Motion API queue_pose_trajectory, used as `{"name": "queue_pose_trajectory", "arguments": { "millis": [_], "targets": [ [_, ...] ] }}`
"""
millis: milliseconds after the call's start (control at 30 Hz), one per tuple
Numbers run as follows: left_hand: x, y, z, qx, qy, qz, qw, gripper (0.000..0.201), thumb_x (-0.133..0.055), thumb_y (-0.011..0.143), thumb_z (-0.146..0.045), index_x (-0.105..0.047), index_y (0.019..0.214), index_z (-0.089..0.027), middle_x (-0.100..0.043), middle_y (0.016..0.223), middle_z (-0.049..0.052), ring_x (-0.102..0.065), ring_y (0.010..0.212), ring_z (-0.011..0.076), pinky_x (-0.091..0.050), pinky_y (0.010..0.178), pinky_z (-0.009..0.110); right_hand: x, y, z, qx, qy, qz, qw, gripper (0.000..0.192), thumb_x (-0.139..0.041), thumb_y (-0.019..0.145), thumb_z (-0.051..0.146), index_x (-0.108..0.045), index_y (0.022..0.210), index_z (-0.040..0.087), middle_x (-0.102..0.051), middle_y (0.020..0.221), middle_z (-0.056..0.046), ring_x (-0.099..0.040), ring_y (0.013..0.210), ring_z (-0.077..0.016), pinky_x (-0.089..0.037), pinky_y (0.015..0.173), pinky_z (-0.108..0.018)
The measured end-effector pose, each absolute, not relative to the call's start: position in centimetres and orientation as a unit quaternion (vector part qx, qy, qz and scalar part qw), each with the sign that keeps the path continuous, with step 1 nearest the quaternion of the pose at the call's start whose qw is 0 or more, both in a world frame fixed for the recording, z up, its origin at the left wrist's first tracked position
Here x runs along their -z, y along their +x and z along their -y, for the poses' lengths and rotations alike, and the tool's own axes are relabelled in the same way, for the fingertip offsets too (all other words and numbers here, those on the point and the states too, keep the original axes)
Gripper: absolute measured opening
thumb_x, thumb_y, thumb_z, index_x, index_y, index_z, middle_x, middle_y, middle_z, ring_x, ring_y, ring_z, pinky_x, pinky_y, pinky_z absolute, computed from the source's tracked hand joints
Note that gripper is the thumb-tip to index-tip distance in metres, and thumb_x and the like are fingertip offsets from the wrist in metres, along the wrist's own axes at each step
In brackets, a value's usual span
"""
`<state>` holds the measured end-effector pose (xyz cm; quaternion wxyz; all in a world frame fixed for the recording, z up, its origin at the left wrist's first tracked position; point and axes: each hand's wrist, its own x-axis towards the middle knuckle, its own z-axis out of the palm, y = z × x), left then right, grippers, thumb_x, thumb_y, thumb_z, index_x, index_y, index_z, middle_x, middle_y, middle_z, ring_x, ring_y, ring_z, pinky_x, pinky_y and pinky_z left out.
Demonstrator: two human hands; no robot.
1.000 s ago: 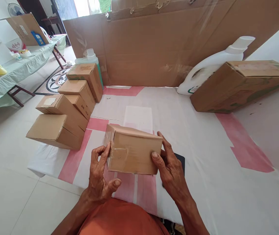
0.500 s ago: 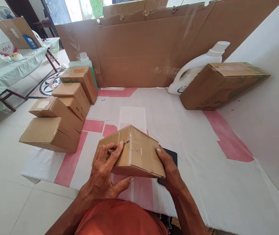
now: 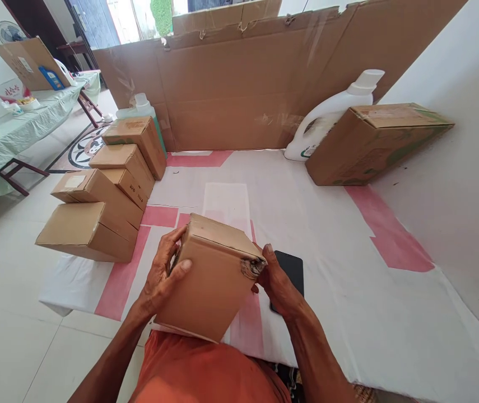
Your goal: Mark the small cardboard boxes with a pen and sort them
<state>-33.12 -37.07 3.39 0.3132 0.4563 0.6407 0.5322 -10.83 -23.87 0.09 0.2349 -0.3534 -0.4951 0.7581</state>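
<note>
Head camera view: both hands clasp a small cardboard box (image 3: 212, 277) above the white-and-pink mat (image 3: 348, 252), left hand (image 3: 161, 274) on one side, right hand (image 3: 275, 280) opposite. It looks light, stiff, with a torn corner; flat sides seem the safest hold.

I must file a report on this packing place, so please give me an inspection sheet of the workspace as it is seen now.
Surface: white sheet with pink patches, spread on the floor.
Job's things: cardboard box held tilted between both hands; one corner torn.
Clutter: black phone on the sheet; stacked small boxes at left; large carton and white jug at right.
Grippers: left hand and right hand grip opposite sides of the box.
Cables: nothing seen.
Surroundings: cardboard wall behind; covered table far left.
</note>
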Motion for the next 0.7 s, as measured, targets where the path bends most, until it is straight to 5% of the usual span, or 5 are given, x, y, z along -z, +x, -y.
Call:
{"name": "queue_pose_trajectory", "arguments": {
  "millis": [100, 200, 533, 700],
  "targets": [
    [-2.0, -33.2, 37.6, -0.561, 0.375, -0.631, 0.383, 0.064, -0.055, 0.100, -0.059, -0.051, 0.155, -0.027, -0.061, 0.149, 0.012, -0.055, 0.140, 0.0340, -0.046, 0.117, 0.047, 0.2, -11.2, 24.5, -0.692, -0.356, 0.573, 0.256, 0.074, -0.040, 0.092, 0.088, -0.068, 0.124, 0.027, -0.070, 0.122, -0.011, -0.067, 0.107, -0.0276, -0.059, 0.083, -0.039],
    [-0.6, -32.5, 38.4, -0.586, 0.310, -0.627, 0.410, 0.060, -0.055, 0.101, -0.058, -0.054, 0.153, -0.026, -0.063, 0.149, 0.009, -0.059, 0.137, 0.0324, -0.050, 0.113, 0.044, 0.3, -12.0, 25.5, -0.698, -0.335, 0.575, 0.264, 0.067, -0.051, 0.094, 0.078, -0.060, 0.139, 0.029, -0.062, 0.146, -0.011, -0.057, 0.136, -0.0316, -0.050, 0.110, -0.047],
    [-1.1, -30.4, 39.9, -0.539, 0.297, -0.672, 0.412, 0.060, -0.049, 0.103, -0.060, -0.051, 0.152, -0.026, -0.057, 0.155, 0.010, -0.056, 0.139, 0.0326, -0.051, 0.111, 0.046, 0.8, -12.4, 28.1, -0.719, -0.339, 0.521, 0.311, 0.071, -0.052, 0.098, 0.070, -0.049, 0.155, 0.028, -0.066, 0.145, -0.009, -0.050, 0.146, -0.0318, -0.039, 0.121, -0.052],
    [-2.6, -29.5, 37.6, -0.436, 0.453, -0.772, 0.096, 0.072, -0.069, 0.094, -0.047, -0.043, 0.157, -0.023, -0.048, 0.160, 0.016, -0.045, 0.149, 0.0350, -0.037, 0.122, 0.055, 0.8, -12.0, 27.7, -0.731, -0.354, 0.498, 0.304, 0.075, -0.061, 0.092, 0.073, -0.057, 0.150, 0.026, -0.066, 0.146, -0.010, -0.051, 0.144, -0.0340, -0.038, 0.122, -0.051]
  ]
}}
